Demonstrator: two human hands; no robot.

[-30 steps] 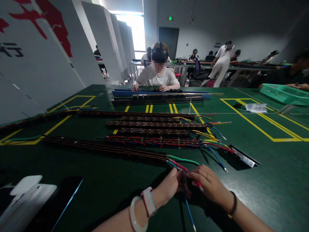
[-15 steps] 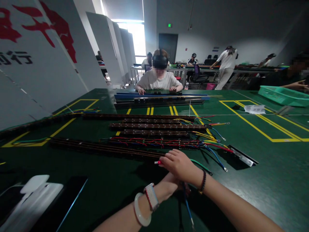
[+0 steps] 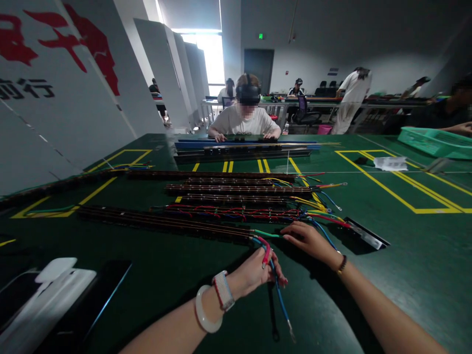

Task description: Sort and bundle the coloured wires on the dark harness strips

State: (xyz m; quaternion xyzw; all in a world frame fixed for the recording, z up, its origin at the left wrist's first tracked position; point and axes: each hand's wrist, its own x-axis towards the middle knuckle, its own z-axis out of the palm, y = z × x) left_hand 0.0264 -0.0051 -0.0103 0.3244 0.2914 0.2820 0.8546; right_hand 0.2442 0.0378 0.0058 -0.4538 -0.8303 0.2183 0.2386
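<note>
My left hand, with a watch and a pale bangle on the wrist, is loosely closed around a blue wire. That wire hangs down towards me and ends in a metal lug. A short red wire bends over the same hand, its bare tip pointing at me. My right hand is to the right, its fingertips closed on the end of a green wire; the thumb is partly hidden. These wires come from the right end of a long dark bar assembly lying across the table.
Several similar wired bars lie beyond, next to a short metal channel. Blue and dark rails lie before a seated co-worker. A green basket is at right; a white object lies front left.
My hands have separated. The right hand has let go of the red wire and moved right to the green wire. My left hand has shifted slightly up and left, leaving the red wire draped over it.
</note>
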